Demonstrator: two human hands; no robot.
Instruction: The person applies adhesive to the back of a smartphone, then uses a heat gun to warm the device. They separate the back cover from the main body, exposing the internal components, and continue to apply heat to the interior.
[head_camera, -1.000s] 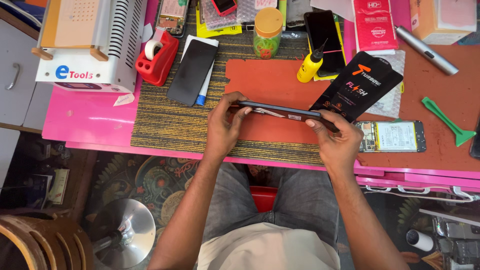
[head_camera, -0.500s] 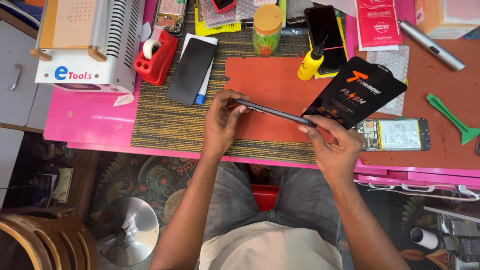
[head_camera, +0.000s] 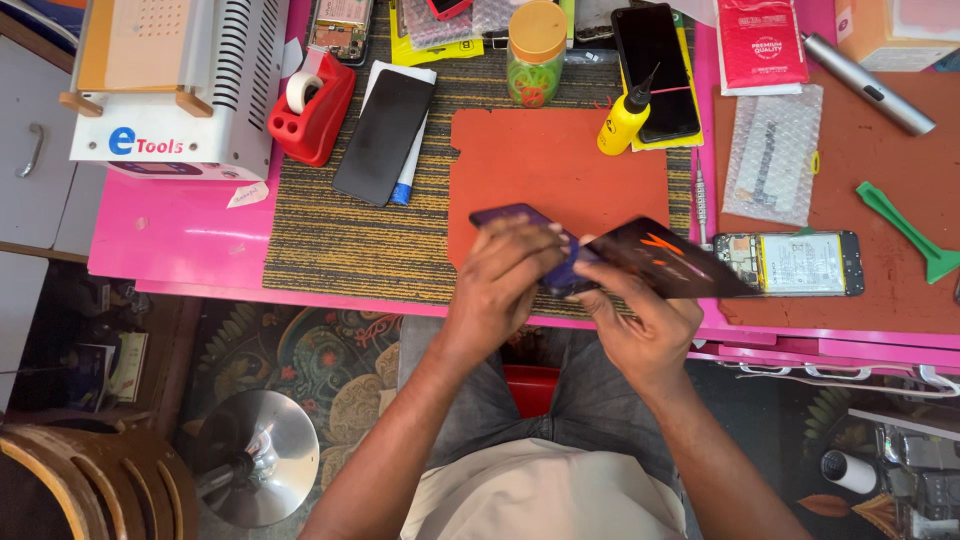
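My left hand (head_camera: 505, 280) grips a purple phone (head_camera: 505, 216) over the front edge of the orange mat (head_camera: 560, 160); the phone's purple side faces up and its right end is hidden by fingers. My right hand (head_camera: 645, 322) holds a black packet with an orange mark (head_camera: 672, 262) right against the phone's right end. The two hands touch at the middle, above my lap.
An opened phone showing its battery (head_camera: 800, 263) lies just right of the packet. A yellow dropper bottle (head_camera: 622, 120), black phone (head_camera: 383, 135), red tape dispenser (head_camera: 310, 108), white machine (head_camera: 180, 80), bubble-wrap bag (head_camera: 775, 150) and green pry tool (head_camera: 905, 222) lie around the pink table (head_camera: 180, 235).
The phone, earlier held edge-on between both hands, has turned so its purple side shows. The black packet has come off the mat into my right hand. Both hands moved nearer to me.
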